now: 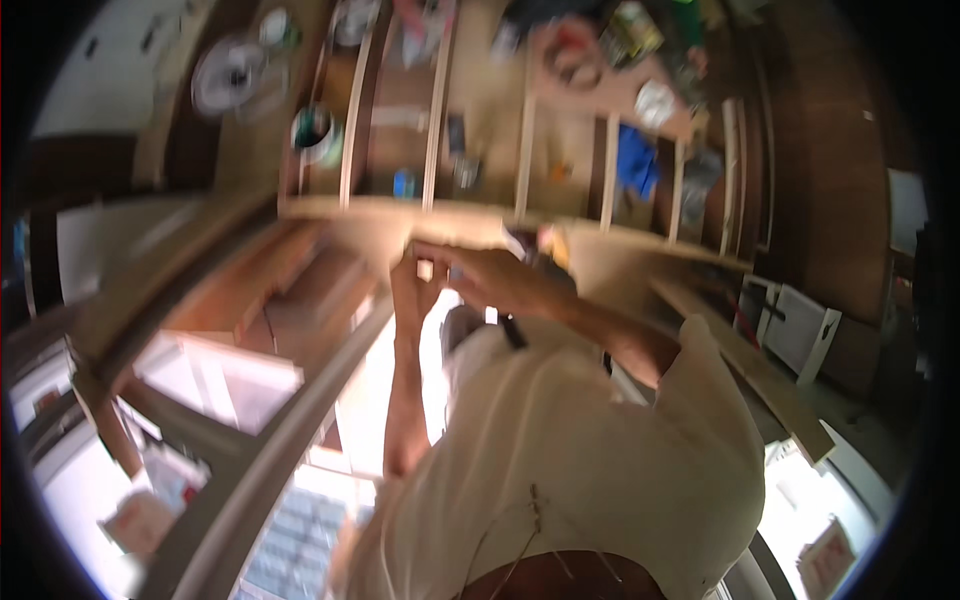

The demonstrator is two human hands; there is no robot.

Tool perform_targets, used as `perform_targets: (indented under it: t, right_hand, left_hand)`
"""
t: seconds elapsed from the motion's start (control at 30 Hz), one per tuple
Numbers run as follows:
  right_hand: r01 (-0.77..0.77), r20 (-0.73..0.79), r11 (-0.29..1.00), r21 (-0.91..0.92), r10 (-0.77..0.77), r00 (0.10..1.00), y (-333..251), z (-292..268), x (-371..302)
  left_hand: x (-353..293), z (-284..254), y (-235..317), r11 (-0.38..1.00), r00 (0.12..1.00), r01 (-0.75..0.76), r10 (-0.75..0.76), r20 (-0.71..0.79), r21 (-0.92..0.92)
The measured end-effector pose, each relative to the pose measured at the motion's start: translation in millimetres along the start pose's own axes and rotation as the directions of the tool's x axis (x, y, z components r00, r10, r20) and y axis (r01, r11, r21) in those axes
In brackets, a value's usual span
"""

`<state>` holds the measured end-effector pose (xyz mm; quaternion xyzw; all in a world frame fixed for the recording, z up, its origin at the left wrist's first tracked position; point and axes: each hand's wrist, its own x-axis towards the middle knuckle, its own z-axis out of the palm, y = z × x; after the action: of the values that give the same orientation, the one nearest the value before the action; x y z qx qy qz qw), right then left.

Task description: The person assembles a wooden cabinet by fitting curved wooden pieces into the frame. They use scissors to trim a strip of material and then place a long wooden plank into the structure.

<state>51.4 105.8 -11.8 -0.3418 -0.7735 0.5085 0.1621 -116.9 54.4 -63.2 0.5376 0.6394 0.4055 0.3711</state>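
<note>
My left hand (417, 284) and my right hand (492, 276) meet at the near rail of a pale wooden frame (350, 208). The fingertips of both hands are closed together in a pinch. Whatever lies between them is too small and blurred to make out. My left forearm rises almost straight up, while the right one reaches in from the right. Just right of my right hand, a yellow and dark item (552, 243) shows in a blur near the rail.
Beyond the rail, several slats (436, 110) run away from me. Among them lie a blue cloth or bag (637, 162), a blue can-like item (403, 184) and a green-white tub (318, 135). A white roll (655, 103) sits far right; a loose board (755, 375) slants nearby.
</note>
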Motion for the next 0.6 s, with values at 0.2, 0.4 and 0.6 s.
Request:
perform_targets:
  t: [0.2, 0.4, 0.6]
  right_hand:
    - [-0.044, 0.021, 0.993, 0.105, 0.042, 0.999, -37.4, 111.7, -36.1]
    - [-0.224, 0.258, 0.851, 0.475, 0.108, 0.960, -49.8, 125.9, -49.2]
    - [-0.323, 0.181, 0.651, 0.687, 0.276, 0.944, 8.2, 142.4, -53.4]
  left_hand:
    - [-83.6, -57.7, -29.1, 0.988, 0.988, 0.105, -0.116, 0.101, 0.115]
    - [-141.6, -64.2, -57.6, 0.919, 0.956, 0.292, -0.283, 0.074, -0.263]
    - [-128.0, -54.6, -69.0, 0.894, 0.931, 0.356, -0.313, 0.189, -0.272]
